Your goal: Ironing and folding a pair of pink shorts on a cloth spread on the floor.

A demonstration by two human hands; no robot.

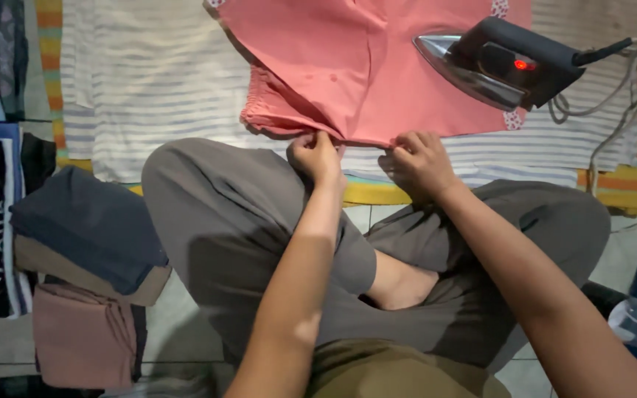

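Crossed legs [259,243] in grey trousers fill the foreground; beyond them the left hand [317,156] and right hand [420,163] pinch the near hem of pink shorts [348,66], fingers closed on cloth. Soft, light fabric, probably best gripped at edges. Iron [499,63] rests on it.

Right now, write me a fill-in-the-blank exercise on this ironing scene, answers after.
1. Both hands pinch the near edge of the ___ garment.
2. The iron rests on the garment with a ___ light glowing.
3. The left hand and right hand work above the person's ___ legs.
4. Folded clothes are stacked on the person's ___ side.

Missing words: pink; red; crossed; left
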